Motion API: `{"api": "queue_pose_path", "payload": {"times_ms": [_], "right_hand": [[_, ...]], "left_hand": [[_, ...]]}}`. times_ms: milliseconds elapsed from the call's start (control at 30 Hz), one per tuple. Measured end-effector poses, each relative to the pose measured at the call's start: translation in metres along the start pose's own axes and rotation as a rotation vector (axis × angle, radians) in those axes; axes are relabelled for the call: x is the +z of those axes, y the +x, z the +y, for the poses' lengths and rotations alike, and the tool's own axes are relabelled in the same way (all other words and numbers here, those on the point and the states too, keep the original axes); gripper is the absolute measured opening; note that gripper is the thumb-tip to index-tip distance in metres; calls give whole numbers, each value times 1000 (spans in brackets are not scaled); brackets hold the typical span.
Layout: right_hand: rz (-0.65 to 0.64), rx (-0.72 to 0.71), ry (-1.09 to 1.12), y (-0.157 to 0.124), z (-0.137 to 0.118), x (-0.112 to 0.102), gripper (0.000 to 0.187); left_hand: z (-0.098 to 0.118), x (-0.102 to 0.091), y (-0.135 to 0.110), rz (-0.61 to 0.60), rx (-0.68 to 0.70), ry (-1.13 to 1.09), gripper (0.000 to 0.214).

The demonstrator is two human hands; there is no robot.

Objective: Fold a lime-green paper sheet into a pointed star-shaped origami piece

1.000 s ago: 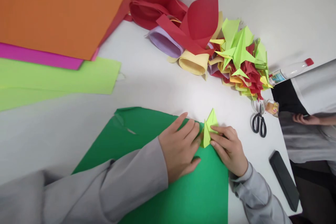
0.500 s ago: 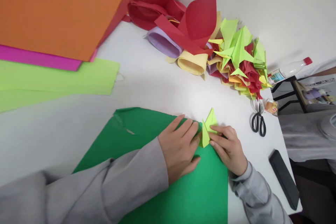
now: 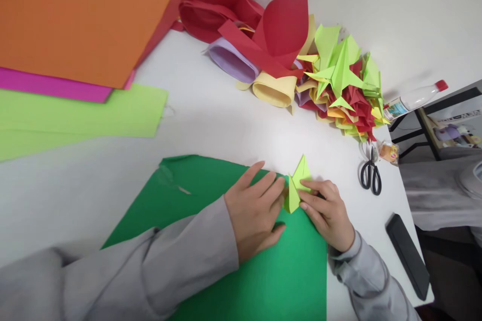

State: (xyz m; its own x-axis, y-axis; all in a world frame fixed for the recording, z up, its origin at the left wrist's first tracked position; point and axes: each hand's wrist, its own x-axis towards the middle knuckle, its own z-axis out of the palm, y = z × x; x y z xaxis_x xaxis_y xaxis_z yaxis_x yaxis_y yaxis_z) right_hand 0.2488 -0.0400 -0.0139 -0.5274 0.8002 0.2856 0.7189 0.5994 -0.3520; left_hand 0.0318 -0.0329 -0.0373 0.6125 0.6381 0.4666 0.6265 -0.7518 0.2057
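A small lime-green folded paper piece [image 3: 296,186] lies on the edge of a dark green sheet [image 3: 263,281] on the white table [image 3: 226,125]. My left hand [image 3: 254,215] presses on its left side with fingers stretched flat. My right hand [image 3: 327,213] pinches its right side with curled fingers. Both arms wear grey sleeves.
Orange [image 3: 75,15], magenta [image 3: 52,85] and lime sheets [image 3: 75,115] lie at the left. Rolled red, lilac and yellow paper [image 3: 263,50] and a heap of folded paper figures [image 3: 346,85] sit at the back. Scissors [image 3: 371,173], a black phone [image 3: 408,256] and a bottle [image 3: 417,98] are at the right.
Both hands stay on the folded piece with only slight finger shifts. The other person's hand and white-clad arm at the right have left the view.
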Motion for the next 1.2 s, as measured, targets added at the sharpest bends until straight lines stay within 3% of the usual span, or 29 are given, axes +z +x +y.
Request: {"api": "queue_pose_path", "payload": {"times_ms": [467, 800, 933, 1033, 1133, 1200], "right_hand": [[5, -34, -6, 0, 1, 0, 24], [-65, -130, -189, -3, 0, 0, 32], [-44, -152, -237, -3, -1, 1, 30], [-52, -143, -261, -3, -1, 2, 30], [-60, -143, -279, -3, -2, 3, 30], [-60, -150, -292, -3, -3, 2, 30]], "left_hand": [[-5, -1, 2, 17, -14, -33, 37], [-10, -1, -3, 9, 47, -28, 36], [-21, 2, -2, 82, 34, -151, 18], [-35, -2, -1, 163, 2, -203, 23], [-41, -13, 0, 308, -78, -223, 26], [-36, -16, 0, 409, -52, -209, 25]]}}
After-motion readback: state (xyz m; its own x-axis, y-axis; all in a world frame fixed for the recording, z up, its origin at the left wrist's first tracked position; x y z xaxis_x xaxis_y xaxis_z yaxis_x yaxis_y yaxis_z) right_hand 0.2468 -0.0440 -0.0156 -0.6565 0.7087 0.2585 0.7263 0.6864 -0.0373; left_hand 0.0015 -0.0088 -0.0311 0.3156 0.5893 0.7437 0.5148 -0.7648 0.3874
